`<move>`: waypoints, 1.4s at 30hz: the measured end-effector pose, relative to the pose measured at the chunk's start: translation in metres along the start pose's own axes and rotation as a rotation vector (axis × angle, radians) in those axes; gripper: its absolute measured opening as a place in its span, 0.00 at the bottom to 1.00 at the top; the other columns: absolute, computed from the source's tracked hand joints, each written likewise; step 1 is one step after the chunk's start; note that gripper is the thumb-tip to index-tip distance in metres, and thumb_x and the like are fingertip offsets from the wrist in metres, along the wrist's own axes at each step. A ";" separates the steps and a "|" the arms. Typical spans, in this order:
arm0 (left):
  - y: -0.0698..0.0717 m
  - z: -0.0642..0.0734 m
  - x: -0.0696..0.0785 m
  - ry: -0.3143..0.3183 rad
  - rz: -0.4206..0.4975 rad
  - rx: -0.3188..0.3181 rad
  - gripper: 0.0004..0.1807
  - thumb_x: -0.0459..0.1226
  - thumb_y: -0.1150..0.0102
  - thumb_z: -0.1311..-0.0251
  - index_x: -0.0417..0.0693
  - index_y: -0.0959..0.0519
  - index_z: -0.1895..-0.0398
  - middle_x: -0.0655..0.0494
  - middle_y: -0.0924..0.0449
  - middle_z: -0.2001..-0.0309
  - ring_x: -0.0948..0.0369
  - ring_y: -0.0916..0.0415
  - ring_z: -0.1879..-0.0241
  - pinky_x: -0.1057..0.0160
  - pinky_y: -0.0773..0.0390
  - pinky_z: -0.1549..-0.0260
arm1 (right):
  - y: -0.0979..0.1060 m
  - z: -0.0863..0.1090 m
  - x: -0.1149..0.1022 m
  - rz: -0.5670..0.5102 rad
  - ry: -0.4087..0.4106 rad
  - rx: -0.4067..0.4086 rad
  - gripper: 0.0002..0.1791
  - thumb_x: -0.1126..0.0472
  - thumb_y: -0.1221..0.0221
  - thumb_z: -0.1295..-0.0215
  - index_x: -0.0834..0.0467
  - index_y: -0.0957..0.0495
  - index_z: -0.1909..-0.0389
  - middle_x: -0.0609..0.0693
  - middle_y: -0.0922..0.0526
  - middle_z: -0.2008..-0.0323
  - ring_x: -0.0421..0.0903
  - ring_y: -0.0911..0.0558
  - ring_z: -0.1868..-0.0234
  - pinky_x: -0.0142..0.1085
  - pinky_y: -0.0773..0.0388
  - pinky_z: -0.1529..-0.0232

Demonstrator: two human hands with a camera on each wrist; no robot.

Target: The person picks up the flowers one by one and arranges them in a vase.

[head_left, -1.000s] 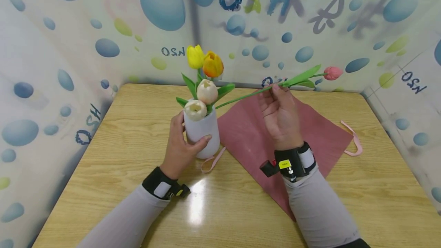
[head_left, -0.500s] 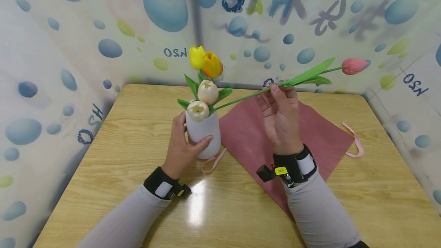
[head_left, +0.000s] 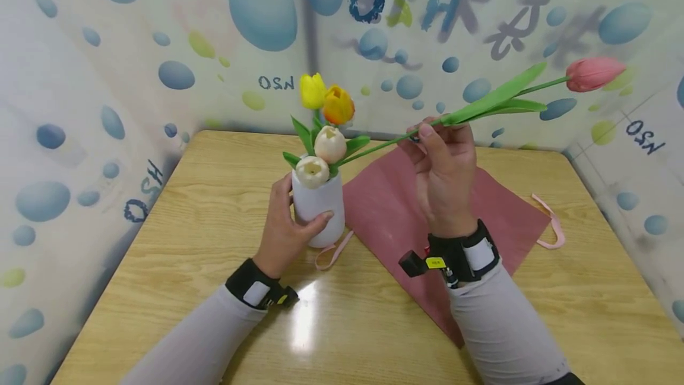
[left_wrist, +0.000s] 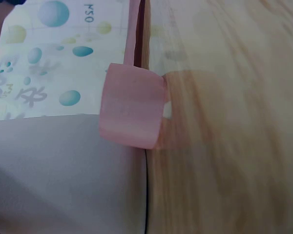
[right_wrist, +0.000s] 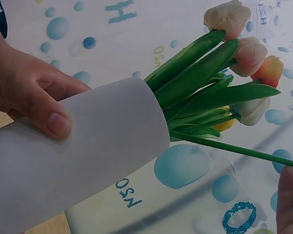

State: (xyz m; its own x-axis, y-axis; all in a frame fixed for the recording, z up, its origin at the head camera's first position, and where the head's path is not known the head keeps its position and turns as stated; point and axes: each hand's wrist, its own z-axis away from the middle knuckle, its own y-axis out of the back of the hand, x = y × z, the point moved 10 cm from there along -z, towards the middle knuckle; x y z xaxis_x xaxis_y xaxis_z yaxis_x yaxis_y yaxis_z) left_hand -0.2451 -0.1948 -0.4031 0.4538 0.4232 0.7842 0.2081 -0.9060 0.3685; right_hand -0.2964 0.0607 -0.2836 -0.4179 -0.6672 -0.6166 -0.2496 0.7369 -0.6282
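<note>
My left hand [head_left: 291, 224] grips a white vase [head_left: 319, 210] standing on the table, thumb across its front. Several tulips fill the vase: a yellow tulip [head_left: 312, 91], an orange tulip [head_left: 339, 105] and whitish tulips [head_left: 330, 144] above green leaves. My right hand [head_left: 446, 177] pinches the long green stem of a pink tulip [head_left: 594, 73], which slants up to the right. In the right wrist view, the lower end of that stem [right_wrist: 224, 146] meets the vase's mouth beside the other stems, and fingertips [right_wrist: 286, 195] touch it at the right edge.
A dark pink wrapping sheet [head_left: 390, 212] lies on the wooden table [head_left: 214, 195] under my right forearm. One pink ribbon [head_left: 335, 251] lies by the vase's base, another ribbon [head_left: 556, 230] at the sheet's right corner. A patterned cloth backdrop [head_left: 214, 28] rises behind.
My right hand has moved up and slightly right with the pink tulip, whose bloom has swung up and to the right. My left hand keeps its hold on the vase.
</note>
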 end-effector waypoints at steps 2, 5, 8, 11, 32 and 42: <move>0.000 0.000 0.000 -0.002 -0.004 0.001 0.53 0.39 0.22 0.46 0.53 0.44 0.20 0.44 0.36 0.32 0.52 0.36 0.34 0.40 0.27 0.39 | -0.006 0.000 -0.001 0.040 0.001 -0.019 0.09 0.75 0.45 0.29 0.59 0.24 0.56 0.51 0.17 0.62 0.47 0.15 0.58 0.39 0.13 0.53; 0.000 0.000 -0.001 -0.002 -0.011 0.001 0.53 0.39 0.22 0.46 0.53 0.44 0.20 0.44 0.36 0.32 0.52 0.36 0.35 0.40 0.27 0.39 | -0.017 0.001 0.001 0.131 -0.012 -0.064 0.10 0.75 0.44 0.29 0.58 0.24 0.54 0.50 0.18 0.61 0.46 0.15 0.56 0.40 0.13 0.50; 0.000 0.000 -0.001 -0.006 -0.015 0.002 0.53 0.39 0.21 0.46 0.54 0.44 0.20 0.45 0.36 0.32 0.52 0.36 0.35 0.39 0.26 0.39 | -0.028 0.003 0.006 0.236 -0.031 -0.115 0.09 0.73 0.42 0.29 0.58 0.24 0.53 0.51 0.18 0.60 0.47 0.16 0.56 0.41 0.14 0.48; 0.000 0.000 -0.001 -0.008 -0.015 0.002 0.54 0.40 0.21 0.46 0.54 0.44 0.20 0.45 0.36 0.32 0.52 0.36 0.34 0.39 0.26 0.39 | -0.038 0.006 0.012 0.346 -0.041 -0.170 0.09 0.71 0.40 0.28 0.58 0.24 0.52 0.51 0.18 0.59 0.47 0.16 0.57 0.42 0.14 0.48; 0.000 0.000 0.000 0.008 -0.029 0.002 0.55 0.40 0.21 0.47 0.54 0.45 0.19 0.45 0.37 0.31 0.53 0.37 0.34 0.40 0.26 0.39 | -0.064 0.018 0.057 0.704 -0.177 -0.445 0.23 0.68 0.37 0.30 0.62 0.24 0.35 0.57 0.15 0.44 0.47 0.15 0.47 0.42 0.13 0.49; 0.000 0.000 -0.001 -0.005 -0.033 -0.001 0.54 0.40 0.21 0.47 0.54 0.45 0.20 0.45 0.37 0.31 0.52 0.37 0.33 0.39 0.27 0.39 | -0.061 0.019 0.061 0.910 -0.187 -0.463 0.20 0.64 0.36 0.31 0.61 0.22 0.39 0.56 0.13 0.49 0.49 0.16 0.53 0.37 0.16 0.59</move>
State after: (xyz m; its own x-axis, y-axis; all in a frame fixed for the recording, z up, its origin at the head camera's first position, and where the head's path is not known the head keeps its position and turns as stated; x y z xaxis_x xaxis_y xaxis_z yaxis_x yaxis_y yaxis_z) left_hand -0.2460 -0.1949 -0.4037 0.4508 0.4530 0.7691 0.2222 -0.8915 0.3948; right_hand -0.2901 -0.0271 -0.2921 -0.4838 0.1857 -0.8552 -0.2353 0.9136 0.3315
